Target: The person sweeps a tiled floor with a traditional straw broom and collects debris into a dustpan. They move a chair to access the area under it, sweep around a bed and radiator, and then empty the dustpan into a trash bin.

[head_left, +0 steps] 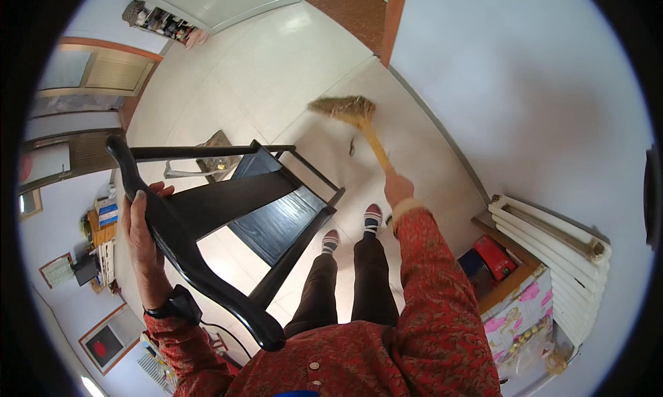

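My left hand (140, 228) grips the curved top rail of a black wooden chair (231, 198), fingers behind it and thumb on the near side. The chair leans at an angle in front of me, its glossy seat showing past the back slat. In my right hand (398, 187) is the yellow handle of a straw broom (347, 109). Its bristles reach to the tiled floor ahead of my feet. A small dark scrap (352, 147) lies on the floor beside the broom handle. Past the chair rests a brownish flat object (215, 158) with a pale bar, partly hidden.
A white radiator (552, 259) stands along the right wall, by a wooden cabinet (514, 283) with a red box (494, 257) and a flowered cloth. A shoe rack (162, 22) is at the far left, next to a pale door (221, 0). Shelves and boxes (105, 221) line the left.
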`<control>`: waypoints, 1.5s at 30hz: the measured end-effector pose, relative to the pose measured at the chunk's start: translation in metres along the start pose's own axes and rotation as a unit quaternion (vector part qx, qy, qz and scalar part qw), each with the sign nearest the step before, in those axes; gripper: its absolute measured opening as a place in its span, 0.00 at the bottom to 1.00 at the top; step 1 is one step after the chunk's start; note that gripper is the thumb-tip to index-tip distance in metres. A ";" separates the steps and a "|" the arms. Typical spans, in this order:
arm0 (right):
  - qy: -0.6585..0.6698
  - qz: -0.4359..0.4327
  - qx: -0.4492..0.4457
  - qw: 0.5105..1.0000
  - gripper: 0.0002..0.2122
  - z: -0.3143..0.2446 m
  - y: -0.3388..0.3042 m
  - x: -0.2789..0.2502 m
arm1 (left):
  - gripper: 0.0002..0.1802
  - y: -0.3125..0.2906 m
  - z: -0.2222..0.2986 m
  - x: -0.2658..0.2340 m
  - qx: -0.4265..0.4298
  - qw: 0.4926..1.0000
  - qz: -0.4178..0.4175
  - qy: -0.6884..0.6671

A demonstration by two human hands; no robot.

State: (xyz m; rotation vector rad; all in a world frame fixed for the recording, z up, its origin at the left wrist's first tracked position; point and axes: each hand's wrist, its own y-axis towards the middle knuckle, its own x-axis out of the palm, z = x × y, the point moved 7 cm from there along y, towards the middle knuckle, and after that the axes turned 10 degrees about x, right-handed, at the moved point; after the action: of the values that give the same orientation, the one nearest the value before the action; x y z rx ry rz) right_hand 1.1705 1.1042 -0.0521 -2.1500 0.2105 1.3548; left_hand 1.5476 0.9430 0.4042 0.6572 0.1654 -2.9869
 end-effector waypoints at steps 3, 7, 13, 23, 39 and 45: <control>-0.012 -0.074 0.038 0.996 0.12 0.066 -0.083 0.003 | 0.24 0.001 -0.002 -0.001 0.013 1.000 0.007 -0.006; -0.102 -0.164 0.085 0.977 0.15 0.135 -0.183 -0.018 | 0.21 0.001 -0.003 -0.003 0.011 1.000 0.004 -0.013; -0.007 -0.173 0.194 0.966 0.16 0.194 -0.259 -0.101 | 0.21 0.002 -0.007 -0.005 0.008 1.000 -0.006 -0.017; 0.171 -0.050 0.324 0.929 0.17 0.210 -0.166 0.045 | 0.24 0.002 -0.006 -0.006 0.037 0.997 -0.049 -0.035; 0.178 -0.055 0.327 0.927 0.13 0.066 -0.370 0.018 | 0.19 0.029 -0.036 -0.009 0.121 0.967 -0.031 -0.222; 0.038 0.036 0.265 0.963 0.09 0.036 -0.270 0.020 | 0.22 0.029 -0.034 -0.009 0.100 0.968 -0.024 -0.231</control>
State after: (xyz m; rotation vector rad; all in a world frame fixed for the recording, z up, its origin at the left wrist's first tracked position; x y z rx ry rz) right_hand 1.2663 1.3480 0.0246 -1.7527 0.6142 1.0970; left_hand 1.5722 0.9185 0.3749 -0.0456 -0.1526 -3.1265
